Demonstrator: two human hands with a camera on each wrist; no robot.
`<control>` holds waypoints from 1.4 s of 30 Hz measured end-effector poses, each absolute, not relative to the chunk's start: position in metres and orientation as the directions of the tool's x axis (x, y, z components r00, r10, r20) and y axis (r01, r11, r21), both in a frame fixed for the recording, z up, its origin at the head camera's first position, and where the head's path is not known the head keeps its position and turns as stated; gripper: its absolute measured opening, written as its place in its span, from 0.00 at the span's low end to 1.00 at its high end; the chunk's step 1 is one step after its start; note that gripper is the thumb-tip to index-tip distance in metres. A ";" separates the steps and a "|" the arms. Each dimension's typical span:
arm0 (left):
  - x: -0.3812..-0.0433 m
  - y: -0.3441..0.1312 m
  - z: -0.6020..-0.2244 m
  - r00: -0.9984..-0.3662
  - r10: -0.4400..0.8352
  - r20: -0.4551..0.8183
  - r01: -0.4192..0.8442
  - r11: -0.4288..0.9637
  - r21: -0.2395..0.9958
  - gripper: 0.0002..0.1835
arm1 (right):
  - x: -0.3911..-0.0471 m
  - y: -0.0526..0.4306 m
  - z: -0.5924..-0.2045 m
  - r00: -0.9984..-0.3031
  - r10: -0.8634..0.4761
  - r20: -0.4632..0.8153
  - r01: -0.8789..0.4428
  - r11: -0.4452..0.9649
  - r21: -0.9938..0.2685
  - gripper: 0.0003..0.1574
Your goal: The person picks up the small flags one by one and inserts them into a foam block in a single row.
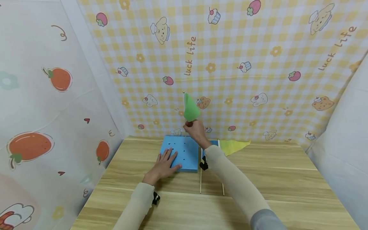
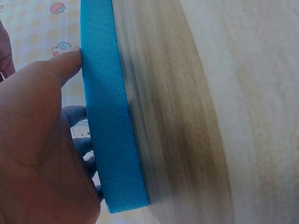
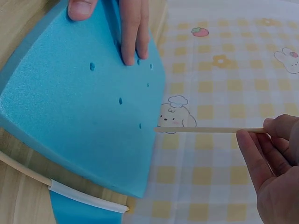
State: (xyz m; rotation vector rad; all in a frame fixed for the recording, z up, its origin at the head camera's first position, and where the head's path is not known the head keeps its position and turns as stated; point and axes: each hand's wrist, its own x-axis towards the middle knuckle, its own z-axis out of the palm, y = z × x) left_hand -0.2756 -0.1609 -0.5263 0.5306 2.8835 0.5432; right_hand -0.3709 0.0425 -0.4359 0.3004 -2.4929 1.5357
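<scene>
1. Bench (image 1: 264, 188): wood-grained, extending around the blue foam block (image 1: 191, 159); its near edge is cut off in the head view.
2. The block lies flat on the bench. Presumably light and firm but easily dented, it would best be steadied on top or held by its sides.
3. Yellow flag (image 1: 234, 147) and blue flag (image 3: 84, 211): both lie to the right of the block; from overhead, the right sleeve (image 1: 230, 169) hides much of the blue one.
4. Green flag (image 1: 190, 110): upright above the block's far part. Its cloth is probably soft and limp, its wooden stick (image 3: 201, 129) light, stiff and breakable; I would hold it low on the bare wood.
5. Left hand (image 1: 163, 166): palm down on the block's left part, fingers straight and spread, grasping nothing.
6. Right hand (image 1: 196, 129): above the block, thumb and fingertips closed in a pinch on the green flag's stick.
7. Holes (image 3: 120, 101): small, dark, in the block's top. The stick's lower end is near one; I cannot tell whether they touch.
</scene>
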 end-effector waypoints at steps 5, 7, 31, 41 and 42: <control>-0.275 -0.161 -0.528 -0.926 0.367 -0.092 0.309 0.874 0.375 0.42 | -0.373 0.041 -0.441 -0.958 -0.057 0.282 -0.278 0.432 -0.858 0.03; -0.275 -0.161 -0.528 -0.927 0.364 -0.091 0.306 0.874 0.376 0.42 | -0.373 0.040 -0.443 -0.958 -0.054 0.280 -0.276 0.429 -0.860 0.04; -0.276 -0.161 -0.528 -0.926 0.363 -0.104 0.302 0.878 0.372 0.42 | -0.374 0.036 -0.461 -0.957 -0.039 0.287 -0.274 0.438 -0.856 0.06; -0.276 -0.161 -0.527 -0.926 0.364 -0.099 0.306 0.877 0.370 0.42 | -0.372 0.034 -0.470 -0.967 -0.047 0.251 -0.244 0.468 -0.850 0.06; -0.276 -0.161 -0.527 -0.926 0.365 -0.096 0.306 0.875 0.375 0.42 | -0.372 0.034 -0.470 -0.967 -0.045 0.250 -0.241 0.472 -0.848 0.06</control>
